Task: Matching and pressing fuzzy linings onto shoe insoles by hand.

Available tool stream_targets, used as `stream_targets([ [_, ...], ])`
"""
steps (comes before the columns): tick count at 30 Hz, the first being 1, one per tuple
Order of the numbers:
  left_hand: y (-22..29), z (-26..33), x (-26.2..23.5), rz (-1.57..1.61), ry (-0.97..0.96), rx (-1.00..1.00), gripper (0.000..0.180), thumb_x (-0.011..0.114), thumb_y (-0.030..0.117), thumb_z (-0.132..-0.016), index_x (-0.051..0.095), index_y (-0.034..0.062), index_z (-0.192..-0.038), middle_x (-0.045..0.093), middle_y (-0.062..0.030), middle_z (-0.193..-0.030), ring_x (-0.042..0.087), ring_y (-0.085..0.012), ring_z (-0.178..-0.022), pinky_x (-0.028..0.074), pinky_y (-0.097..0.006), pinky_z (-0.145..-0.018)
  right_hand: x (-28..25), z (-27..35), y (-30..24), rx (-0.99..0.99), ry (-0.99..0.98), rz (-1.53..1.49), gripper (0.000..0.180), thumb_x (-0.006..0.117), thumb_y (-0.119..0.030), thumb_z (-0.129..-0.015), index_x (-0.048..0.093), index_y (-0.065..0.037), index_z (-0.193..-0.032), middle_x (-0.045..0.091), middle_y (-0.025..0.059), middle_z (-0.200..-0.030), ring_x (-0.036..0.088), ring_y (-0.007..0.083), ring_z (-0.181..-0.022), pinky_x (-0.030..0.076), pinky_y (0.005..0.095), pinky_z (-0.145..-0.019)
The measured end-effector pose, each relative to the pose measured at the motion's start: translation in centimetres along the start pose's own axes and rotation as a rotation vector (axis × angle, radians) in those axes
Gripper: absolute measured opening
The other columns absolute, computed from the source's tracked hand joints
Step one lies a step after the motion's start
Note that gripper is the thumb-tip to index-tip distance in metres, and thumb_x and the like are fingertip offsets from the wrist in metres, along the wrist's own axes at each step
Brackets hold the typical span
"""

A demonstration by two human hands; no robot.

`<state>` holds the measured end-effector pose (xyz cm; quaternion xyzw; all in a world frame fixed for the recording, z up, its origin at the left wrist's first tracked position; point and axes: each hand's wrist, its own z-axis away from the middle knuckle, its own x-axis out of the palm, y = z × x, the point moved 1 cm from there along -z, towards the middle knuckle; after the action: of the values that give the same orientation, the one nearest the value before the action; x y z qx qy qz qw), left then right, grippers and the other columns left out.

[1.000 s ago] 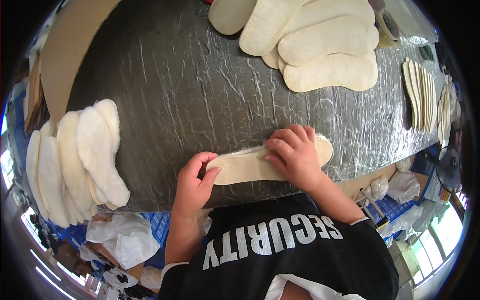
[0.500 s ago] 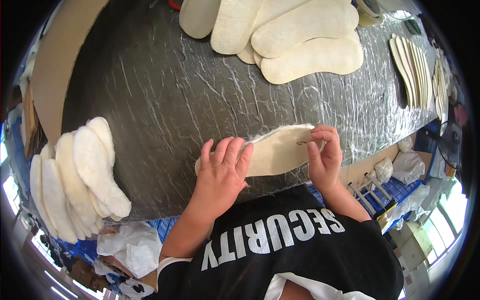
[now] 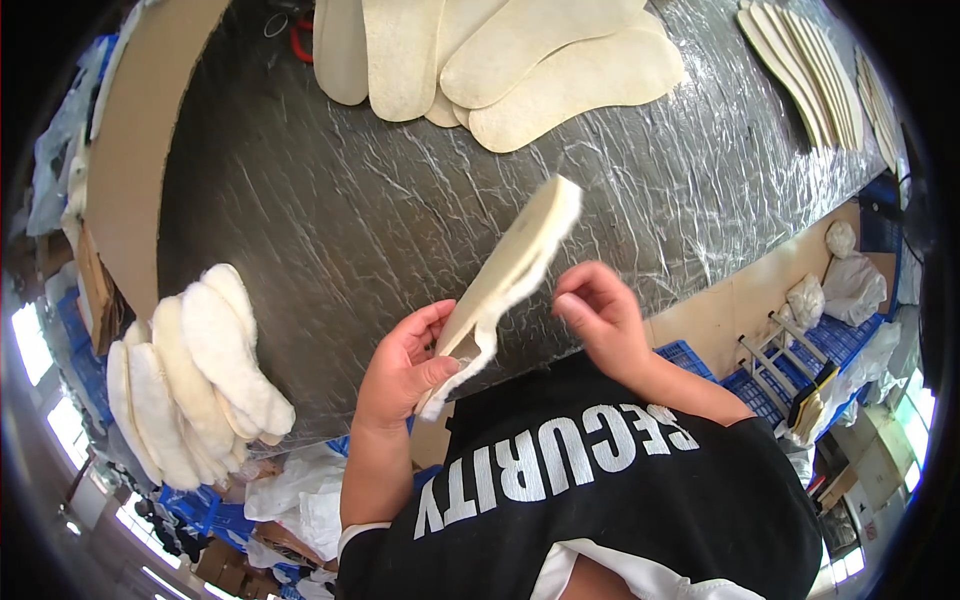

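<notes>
A cream insole [image 3: 510,250] with white fleece along its edge is tilted up off the table, its far end pointing away to the right. My left hand [image 3: 402,365] grips its near end, the thumb on the fleecy side and the fingers behind. The layers gape apart along the edge near my thumb. To the right of the insole my right hand [image 3: 603,315] hovers apart from it, fingers curled, with some blur; whether anything small sits in them cannot be made out.
Flat cream insoles [image 3: 570,90] lie overlapped at the far side of the dark, wrinkled table covering [image 3: 300,200]. Fluffy white insoles [image 3: 205,370] are piled at the left edge, beside a cardboard sheet [image 3: 140,150]. A fanned row of insoles [image 3: 805,75] lies far right. Blue crates [image 3: 765,390] stand below the right edge.
The insole has gone from lying flat under both hands to being lifted and tilted in my left hand. My right hand has let go of it and moved slightly left and nearer.
</notes>
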<state>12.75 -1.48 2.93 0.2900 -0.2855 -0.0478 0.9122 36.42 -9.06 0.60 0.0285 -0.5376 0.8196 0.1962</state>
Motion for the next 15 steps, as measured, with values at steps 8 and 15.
stream_targets([
  [8, -1.0, 0.5, 2.7, -0.211, 0.145, 0.081, 0.08, 0.082, 0.018, -0.071, 0.038, -0.0077, -0.133, 0.054, -0.0118, -0.118, 0.053, -0.0185, -0.11, 0.046, -0.032, -0.093, 3.5, -0.7, -0.8, 0.108, -0.209, 0.141, 0.028, 0.079, -0.013, -0.074, 0.058, 0.0, -0.089, 0.062, 0.0035, -0.08, 0.059, 0.0089, -0.071, 0.051, 0.0245, -0.065],
  [15, -1.3, 0.8, 3.9, -0.295, 0.225, 0.159, 0.068, 0.074, 0.015, -0.08, 0.038, -0.0091, -0.133, 0.052, -0.0156, -0.125, 0.053, -0.0207, -0.112, 0.043, -0.032, -0.097, 3.3, -1.0, -1.8, 0.106, -0.257, 0.294, 0.01, 0.064, -0.006, -0.082, 0.058, 0.001, -0.086, 0.06, 0.0026, -0.072, 0.057, 0.0083, -0.066, 0.047, 0.0254, -0.057],
])
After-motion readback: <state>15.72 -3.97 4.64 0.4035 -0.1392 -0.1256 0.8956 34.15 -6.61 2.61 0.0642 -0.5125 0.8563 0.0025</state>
